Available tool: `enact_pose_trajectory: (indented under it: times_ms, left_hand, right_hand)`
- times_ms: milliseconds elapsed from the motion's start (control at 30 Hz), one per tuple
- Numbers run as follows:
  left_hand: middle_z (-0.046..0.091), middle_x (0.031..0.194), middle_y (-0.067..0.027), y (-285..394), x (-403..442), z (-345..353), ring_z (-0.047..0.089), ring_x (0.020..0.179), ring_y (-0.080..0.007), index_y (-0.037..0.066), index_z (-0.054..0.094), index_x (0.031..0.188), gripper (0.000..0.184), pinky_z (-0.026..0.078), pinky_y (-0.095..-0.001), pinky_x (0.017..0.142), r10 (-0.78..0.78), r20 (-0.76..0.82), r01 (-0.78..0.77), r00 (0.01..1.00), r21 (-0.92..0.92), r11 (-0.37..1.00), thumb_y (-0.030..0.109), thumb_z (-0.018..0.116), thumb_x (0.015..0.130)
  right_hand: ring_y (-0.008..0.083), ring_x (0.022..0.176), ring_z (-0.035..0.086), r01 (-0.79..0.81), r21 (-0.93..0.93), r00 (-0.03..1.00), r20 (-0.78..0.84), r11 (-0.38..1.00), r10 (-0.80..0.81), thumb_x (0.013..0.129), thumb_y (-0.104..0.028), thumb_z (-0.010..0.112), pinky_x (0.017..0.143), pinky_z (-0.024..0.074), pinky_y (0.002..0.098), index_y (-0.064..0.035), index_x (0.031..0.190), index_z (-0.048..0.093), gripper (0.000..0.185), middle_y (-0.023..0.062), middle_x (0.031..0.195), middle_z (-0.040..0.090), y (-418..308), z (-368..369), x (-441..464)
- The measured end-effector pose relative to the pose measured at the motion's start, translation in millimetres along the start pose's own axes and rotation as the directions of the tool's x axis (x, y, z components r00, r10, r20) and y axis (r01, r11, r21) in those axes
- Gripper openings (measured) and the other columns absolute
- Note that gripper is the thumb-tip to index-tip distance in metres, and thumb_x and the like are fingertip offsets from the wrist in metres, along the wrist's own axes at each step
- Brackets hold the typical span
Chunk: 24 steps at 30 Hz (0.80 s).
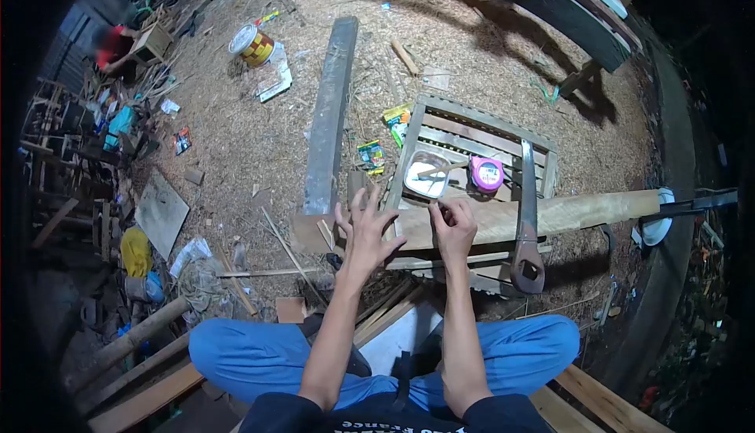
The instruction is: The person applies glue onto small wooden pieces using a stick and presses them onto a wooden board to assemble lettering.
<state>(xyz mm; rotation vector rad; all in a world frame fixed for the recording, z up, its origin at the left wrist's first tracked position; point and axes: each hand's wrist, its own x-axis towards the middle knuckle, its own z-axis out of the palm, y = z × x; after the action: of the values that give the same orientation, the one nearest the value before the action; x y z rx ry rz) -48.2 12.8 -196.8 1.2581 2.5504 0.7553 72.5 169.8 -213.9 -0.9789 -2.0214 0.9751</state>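
My left hand (364, 234) is spread with its fingers apart over the left part of a long pale wooden board (594, 214). To its right, my right hand (454, 230) is closed in a pinch above the same board; whatever its fingertips hold, if anything, is too small to make out. Just beyond that hand is a clear plastic tub (425, 184) with white contents and a thin stick across it. A pink tape measure (487, 173) lies beside the tub on a slatted wooden crate (489, 114). Across the board rests a handsaw (529, 197), handle toward me.
A dark timber beam (331, 110) lies ahead on the shavings-covered ground. Farther left stand a paint bucket (252, 46) and a person in red (118, 49) with a wooden box (151, 43). A heavy bench (562, 8) is at the upper right. Scraps and wrappers litter the left.
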Motion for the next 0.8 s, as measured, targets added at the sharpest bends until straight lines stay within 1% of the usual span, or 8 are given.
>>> enact_pose_trajectory:
  times_ms: [367,467,533,567,600,667,700,800]
  left_hand:
    - [0.034,0.168,-0.0151,13.7,-3.2,-5.4,0.019,0.156,-0.0383,0.026,0.073,0.126,0.064,0.000,-0.0719,0.119,0.044,0.001,-0.044,0.999,0.017,0.999,0.046,0.092,0.068]
    - [0.043,0.162,-0.0131,21.3,-9.1,-14.4,0.028,0.153,-0.0344,0.021,0.072,0.126,0.060,0.007,-0.0679,0.120,0.076,-0.096,-0.082,0.992,-0.051,0.995,0.042,0.089,0.074]
    - [0.057,0.148,-0.0102,25.9,-16.6,-20.3,0.044,0.144,-0.0285,0.015,0.070,0.126,0.051,0.015,-0.0607,0.120,0.149,-0.097,-0.155,0.984,-0.065,0.986,0.033,0.086,0.080]
    - [0.066,0.131,-0.0079,27.9,-24.5,-24.6,0.059,0.127,-0.0258,0.012,0.069,0.123,0.039,0.031,-0.0504,0.114,0.239,-0.146,-0.248,0.960,-0.049,0.968,0.024,0.079,0.086]
    - [0.066,0.131,-0.0079,26.9,-34.4,-26.7,0.059,0.127,-0.0258,0.012,0.069,0.123,0.039,0.031,-0.0504,0.114,0.242,-0.147,-0.252,0.959,-0.051,0.966,0.024,0.079,0.086]
    - [0.069,0.124,-0.0085,22.4,-56.5,-27.7,0.064,0.114,-0.0267,0.011,0.069,0.119,0.031,0.043,-0.0423,0.103,0.330,0.154,-0.311,0.931,-0.132,0.941,0.019,0.076,0.090]
    - [0.069,0.121,-0.0084,20.0,-62.6,-27.4,0.066,0.107,-0.0266,0.009,0.070,0.114,0.026,0.050,-0.0405,0.092,0.457,0.108,-0.447,0.883,-0.101,0.889,0.017,0.074,0.090]
    - [0.069,0.122,-0.0091,14.1,-75.9,-24.5,0.066,0.107,-0.0273,0.008,0.070,0.113,0.025,0.051,-0.0424,0.091,0.484,0.054,-0.476,0.873,-0.122,0.871,0.016,0.074,0.089]
  right_hand:
    - [0.0173,0.065,0.058,0.024,0.024,1.000,-0.008,0.999,-0.024,0.083,-0.008,0.083,0.061,0.0475,0.0331,-0.0020,0.101,0.077,0.020,0.0073,0.088,0.067,2.0,1.2,2.1]
    - [0.0172,0.067,0.061,0.001,0.076,1.000,0.015,0.997,-0.002,0.083,-0.009,0.083,0.063,0.0494,0.0317,-0.0016,0.102,0.077,0.021,0.0073,0.090,0.069,2.7,0.5,1.6]
    - [0.0172,0.069,0.062,-0.022,0.111,0.999,0.027,0.994,0.019,0.084,-0.009,0.083,0.064,0.0504,0.0311,-0.0014,0.102,0.077,0.021,0.0075,0.091,0.069,2.2,-1.5,2.8]
    - [0.0170,0.070,0.063,-0.001,0.128,0.998,0.062,0.992,-0.007,0.084,-0.009,0.083,0.065,0.0509,0.0310,-0.0014,0.102,0.077,0.021,0.0077,0.092,0.070,2.0,-2.7,2.9]
    - [0.0168,0.071,0.064,0.022,0.142,0.995,0.094,0.990,-0.036,0.084,-0.010,0.083,0.066,0.0514,0.0310,-0.0013,0.102,0.077,0.020,0.0080,0.092,0.070,0.3,-5.0,3.9]
    - [0.0194,0.075,0.067,-0.020,0.122,0.979,0.202,0.992,-0.005,0.086,-0.010,0.082,0.068,0.0536,0.0327,-0.0016,0.102,0.076,0.019,0.0095,0.097,0.071,-9.4,-18.6,5.7]
    - [0.0216,0.078,0.069,0.068,0.092,0.943,0.319,0.993,-0.094,0.086,-0.009,0.081,0.070,0.0549,0.0339,-0.0014,0.101,0.076,0.018,0.0105,0.100,0.071,-12.6,-23.5,4.6]
    - [0.0287,0.088,0.072,0.229,0.094,0.824,0.512,0.969,-0.245,0.085,-0.005,0.080,0.077,0.0581,0.0365,-0.0009,0.100,0.073,0.017,0.0132,0.107,0.071,-18.6,-38.4,-1.0]
